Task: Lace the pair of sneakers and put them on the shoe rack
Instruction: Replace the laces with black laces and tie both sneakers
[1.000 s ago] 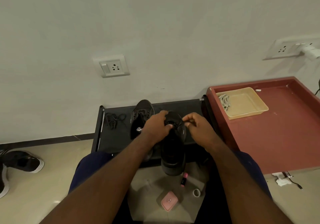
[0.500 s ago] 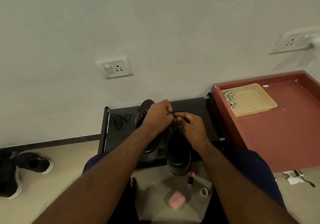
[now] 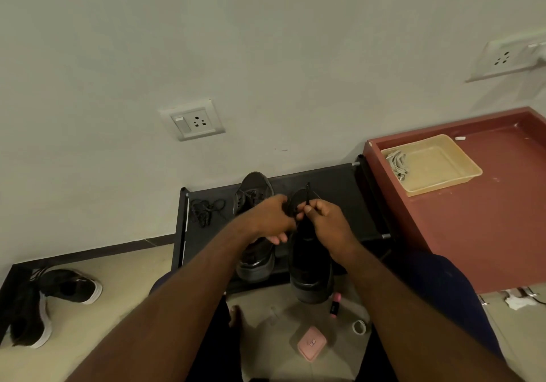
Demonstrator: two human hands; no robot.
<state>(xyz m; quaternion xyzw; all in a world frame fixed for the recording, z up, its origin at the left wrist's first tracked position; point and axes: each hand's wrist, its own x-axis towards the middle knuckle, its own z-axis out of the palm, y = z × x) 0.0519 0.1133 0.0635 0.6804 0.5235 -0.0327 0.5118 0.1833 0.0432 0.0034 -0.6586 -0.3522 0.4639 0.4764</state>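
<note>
Over the near edge of the shoe rack [image 3: 334,180], the left hand [image 3: 271,219] is gripping the light, soft-sided black sneaker [image 3: 311,266] by its upper while the right hand [image 3: 325,222] is pinching the thin, limp lace [image 3: 308,192] near its tip, likely the easiest hold.

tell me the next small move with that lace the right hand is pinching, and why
Probably draw the lace taut, up and away from the shoe. The right hand pinches the lace with its end sticking up above the black sneaker, and the left hand grips the shoe's upper right beside it, so the shoe looks braced for a pull.
</note>
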